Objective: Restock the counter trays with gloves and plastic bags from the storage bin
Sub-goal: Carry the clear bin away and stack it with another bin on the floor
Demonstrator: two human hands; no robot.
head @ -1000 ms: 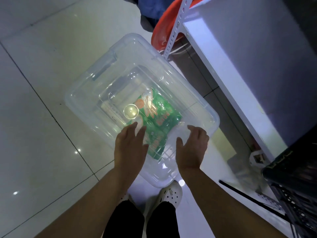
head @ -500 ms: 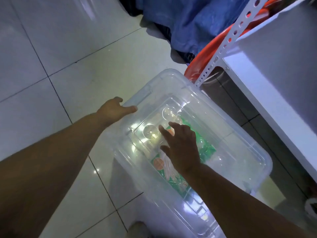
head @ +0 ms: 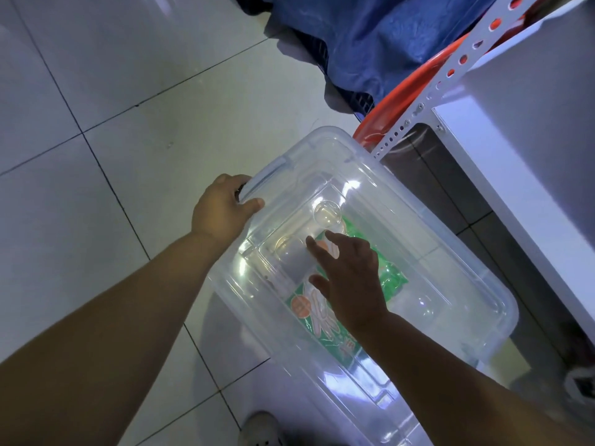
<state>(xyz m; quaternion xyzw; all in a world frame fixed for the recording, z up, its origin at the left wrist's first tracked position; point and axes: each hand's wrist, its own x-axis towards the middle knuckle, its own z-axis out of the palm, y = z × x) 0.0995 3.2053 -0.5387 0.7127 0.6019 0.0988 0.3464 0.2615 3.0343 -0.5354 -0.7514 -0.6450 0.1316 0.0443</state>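
A clear plastic storage bin (head: pixel 434 239) stands on the tiled floor with its clear lid on. Through the lid shows a green packet (head: pixel 391 278) with orange and white print. My left hand (head: pixel 222 210) grips the latch handle (head: pixel 267 181) on the bin's far left side, fingers curled under it and thumb on the lid edge. My right hand (head: pixel 347 278) lies flat on the middle of the lid, fingers spread and straight, covering part of the packet.
A white shelf unit (head: pixel 515 156) with a perforated metal post (head: pixel 428 101) stands right of the bin. An orange basin (head: pixel 405 91) and blue cloth (head: pixel 370 37) lie behind it. Open floor tiles (head: pixel 112 107) stretch to the left. My shoe (head: pixel 260 429) is below.
My left hand has moved from the near lid edge to the far side latch and closed round it. My right hand slid to the lid's middle. The view tilted forward.
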